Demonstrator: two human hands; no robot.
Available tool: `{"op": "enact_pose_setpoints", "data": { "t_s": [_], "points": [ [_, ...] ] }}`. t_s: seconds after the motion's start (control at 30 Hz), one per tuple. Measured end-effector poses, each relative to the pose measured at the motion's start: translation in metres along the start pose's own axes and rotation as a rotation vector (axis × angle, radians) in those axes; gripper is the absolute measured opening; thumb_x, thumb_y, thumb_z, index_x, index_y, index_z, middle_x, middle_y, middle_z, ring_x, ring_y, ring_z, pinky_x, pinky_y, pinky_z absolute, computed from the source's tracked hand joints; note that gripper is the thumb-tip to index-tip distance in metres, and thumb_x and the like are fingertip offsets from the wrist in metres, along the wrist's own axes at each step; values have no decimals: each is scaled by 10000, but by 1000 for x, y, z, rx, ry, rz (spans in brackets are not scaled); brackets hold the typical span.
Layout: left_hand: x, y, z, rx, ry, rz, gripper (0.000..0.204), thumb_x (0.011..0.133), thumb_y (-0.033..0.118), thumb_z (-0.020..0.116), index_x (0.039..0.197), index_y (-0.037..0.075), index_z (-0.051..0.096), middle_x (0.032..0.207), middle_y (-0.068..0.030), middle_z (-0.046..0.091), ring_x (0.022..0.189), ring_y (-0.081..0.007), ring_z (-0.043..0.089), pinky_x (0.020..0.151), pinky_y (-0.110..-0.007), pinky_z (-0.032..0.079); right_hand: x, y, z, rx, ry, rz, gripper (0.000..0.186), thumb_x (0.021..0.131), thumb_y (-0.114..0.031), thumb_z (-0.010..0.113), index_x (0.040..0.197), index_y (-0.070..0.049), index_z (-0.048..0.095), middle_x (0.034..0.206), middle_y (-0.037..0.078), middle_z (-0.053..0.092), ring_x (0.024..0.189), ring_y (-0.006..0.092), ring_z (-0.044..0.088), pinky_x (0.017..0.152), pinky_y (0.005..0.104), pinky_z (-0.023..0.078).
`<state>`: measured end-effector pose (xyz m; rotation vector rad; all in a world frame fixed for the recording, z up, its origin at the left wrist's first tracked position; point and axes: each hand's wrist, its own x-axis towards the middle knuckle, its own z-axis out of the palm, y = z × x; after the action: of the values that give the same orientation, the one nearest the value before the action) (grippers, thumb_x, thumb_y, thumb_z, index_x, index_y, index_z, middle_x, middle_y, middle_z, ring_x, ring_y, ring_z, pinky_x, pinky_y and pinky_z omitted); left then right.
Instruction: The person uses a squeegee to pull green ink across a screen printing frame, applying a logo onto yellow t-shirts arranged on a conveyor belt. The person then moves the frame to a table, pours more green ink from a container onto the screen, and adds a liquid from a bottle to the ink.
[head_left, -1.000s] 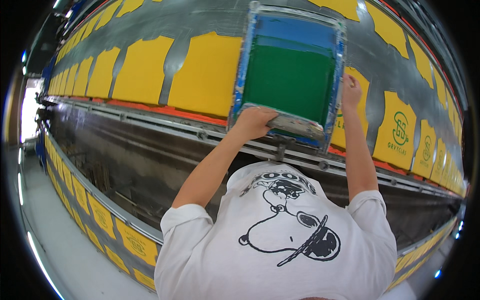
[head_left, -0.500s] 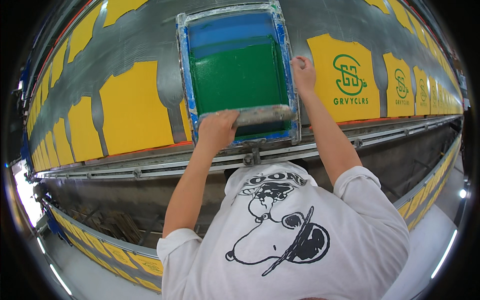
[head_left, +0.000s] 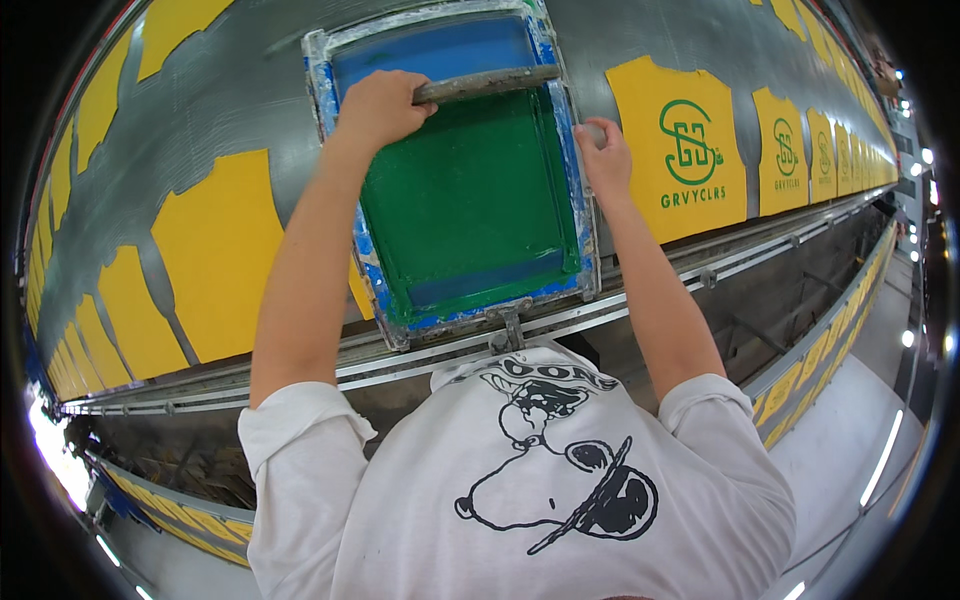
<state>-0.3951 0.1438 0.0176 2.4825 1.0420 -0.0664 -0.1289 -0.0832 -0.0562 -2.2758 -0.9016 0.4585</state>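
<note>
A screen printing frame (head_left: 318, 75), its rim smeared blue and white, lies over the grey printing table. Green ink (head_left: 470, 190) covers much of its mesh, with a blue band at the far end. My left hand (head_left: 385, 108) is wrapped round the left end of a squeegee (head_left: 490, 85), which lies across the mesh near the far end. Beside the frame's right edge is my right hand (head_left: 606, 160), its fingers curled in; what they hold, if anything, I cannot make out.
Yellow shirt panels lie along the grey table (head_left: 290, 90). To the right, a panel (head_left: 690, 140) bears a green print; a plain panel (head_left: 215, 255) lies left of the frame. A metal rail (head_left: 640, 290) runs along the near edge. Behind me stands another table with yellow panels (head_left: 810, 370).
My left hand has pushed the squeegee from the near end of the frame to the far end. My right hand stays beside the frame's right edge. The view has shifted slightly.
</note>
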Motion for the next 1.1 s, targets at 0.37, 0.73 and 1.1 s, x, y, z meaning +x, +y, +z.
{"op": "enact_pose_setpoints", "data": {
  "t_s": [0.37,0.73,1.1],
  "points": [
    [7,-27,-17,236,-217,-185,576,815,645,700,926,84,771,872,-147,747,885,-350,720,772,-469,569,102,-108,14,-483,-261,-929,503,758,-528,799,878,-46,723,870,148,712,879,358,685,805,452,529],
    [-17,-28,1,262,-69,-128,626,804,726,661,884,114,768,820,-114,728,832,-331,706,733,-458,551,82,-105,30,-636,-331,-809,488,726,-518,809,787,-41,725,809,160,711,820,362,702,752,470,545],
    [-154,61,32,126,-222,-278,519,768,621,755,924,126,777,866,-101,744,876,-322,710,756,-461,550,-59,-51,-31,-584,-444,-826,413,767,-491,801,794,-87,719,793,75,694,815,287,697,762,407,511]
  ]
}}
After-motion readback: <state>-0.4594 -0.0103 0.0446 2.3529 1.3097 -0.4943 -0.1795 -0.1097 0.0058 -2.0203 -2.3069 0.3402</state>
